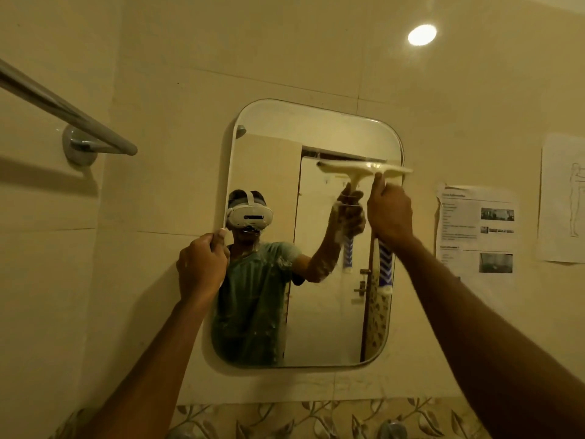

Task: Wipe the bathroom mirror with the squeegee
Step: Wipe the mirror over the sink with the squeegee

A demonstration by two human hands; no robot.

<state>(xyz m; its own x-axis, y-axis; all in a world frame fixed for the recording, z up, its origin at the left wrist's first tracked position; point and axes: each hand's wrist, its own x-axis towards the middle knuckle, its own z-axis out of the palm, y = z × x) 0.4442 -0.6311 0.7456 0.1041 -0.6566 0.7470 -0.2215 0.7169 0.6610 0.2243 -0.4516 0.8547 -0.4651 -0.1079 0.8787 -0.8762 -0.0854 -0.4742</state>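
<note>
A rounded rectangular mirror (329,312) hangs on the tiled wall ahead. My right hand (390,213) grips the handle of a cream squeegee (364,167), whose blade lies level against the glass at the upper right. The handle's blue-and-white lower end sticks out below my fist. My left hand (202,264) holds the mirror's left edge about halfway up, fingers curled round the rim. The glass reflects a person in a green shirt with a white headset, and a door behind.
A chrome towel bar (63,106) juts from the left wall at head height. Printed paper sheets (474,229) are stuck to the wall right of the mirror. A leaf-patterned tile strip (285,419) runs below, with a ceiling light reflection (422,34) above.
</note>
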